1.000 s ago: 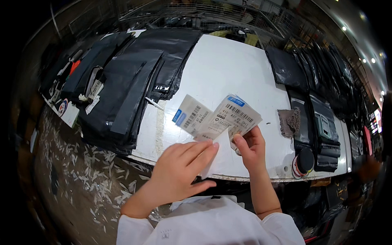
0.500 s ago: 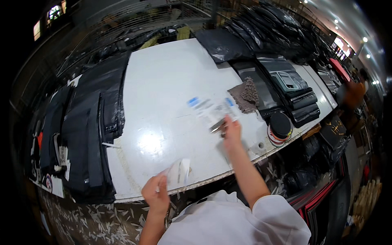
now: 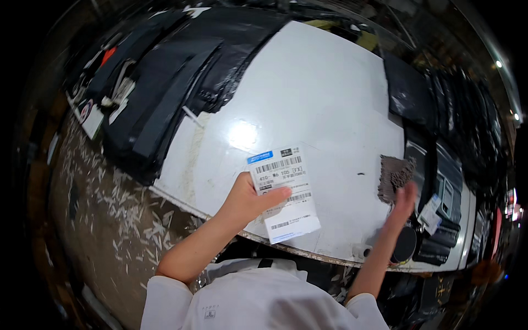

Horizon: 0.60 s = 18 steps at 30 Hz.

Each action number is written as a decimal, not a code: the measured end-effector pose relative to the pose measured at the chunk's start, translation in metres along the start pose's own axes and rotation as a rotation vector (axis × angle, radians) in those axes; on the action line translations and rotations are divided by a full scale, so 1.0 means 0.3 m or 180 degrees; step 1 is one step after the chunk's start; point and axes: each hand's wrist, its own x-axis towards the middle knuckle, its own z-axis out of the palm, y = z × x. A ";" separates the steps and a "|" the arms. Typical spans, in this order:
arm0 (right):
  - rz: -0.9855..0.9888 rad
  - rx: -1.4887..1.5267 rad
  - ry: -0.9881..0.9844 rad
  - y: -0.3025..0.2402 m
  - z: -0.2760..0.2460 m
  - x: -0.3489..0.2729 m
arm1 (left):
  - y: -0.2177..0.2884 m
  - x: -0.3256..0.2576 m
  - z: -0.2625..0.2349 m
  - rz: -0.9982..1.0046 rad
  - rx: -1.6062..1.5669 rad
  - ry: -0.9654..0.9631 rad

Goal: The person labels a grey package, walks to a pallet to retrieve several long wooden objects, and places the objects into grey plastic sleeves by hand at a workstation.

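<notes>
My left hand (image 3: pixel 250 195) pinches a white shipping label (image 3: pixel 294 217), printed with barcodes and a blue block, over the near part of the white table (image 3: pixel 308 99). The thumb lies across the front of the label. My right hand (image 3: pixel 405 201), smeared by motion, is at the near edge of a crumpled grey-brown cloth (image 3: pixel 391 175). Whether it touches the cloth or holds something I cannot make out. Just to the right of that hand, another white label (image 3: pixel 430 213) with blue on it lies by the dark bags.
Stacks of black plastic bags (image 3: pixel 159 93) cover the table's left side, and more black bags (image 3: pixel 412 93) pile up at the right. A dark round container (image 3: pixel 404 245) and a small white roll (image 3: pixel 360 251) stand near the front edge. Paper scraps (image 3: pixel 148 231) litter the floor.
My view has turned. My left hand has raised its label, front now facing me. My right hand has moved right to the cloth, and its labels and metal tool no longer show in it.
</notes>
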 end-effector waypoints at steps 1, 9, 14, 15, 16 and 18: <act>-0.0207 0.0283 -0.0704 -0.135 0.107 -0.102 | 0.005 -0.015 -0.009 -0.0022 -0.0016 0.0017; 0.0616 0.1873 -0.3835 -0.674 0.460 -0.652 | 0.010 -0.321 -0.205 0.0792 -0.0021 0.1046; -0.1063 0.1820 -0.4446 -0.727 0.591 -0.927 | -0.060 -0.698 -0.383 0.1343 -0.0529 0.1771; -0.0830 0.1823 -0.4450 -0.755 0.615 -1.008 | -0.083 -0.778 -0.415 0.1436 -0.0480 0.1856; -0.0695 0.1881 -0.4533 -0.794 0.634 -1.099 | -0.115 -0.867 -0.450 0.1549 -0.0266 0.2013; -0.0412 0.1994 -0.4726 -0.880 0.658 -1.282 | -0.169 -1.048 -0.521 0.1738 0.0189 0.2357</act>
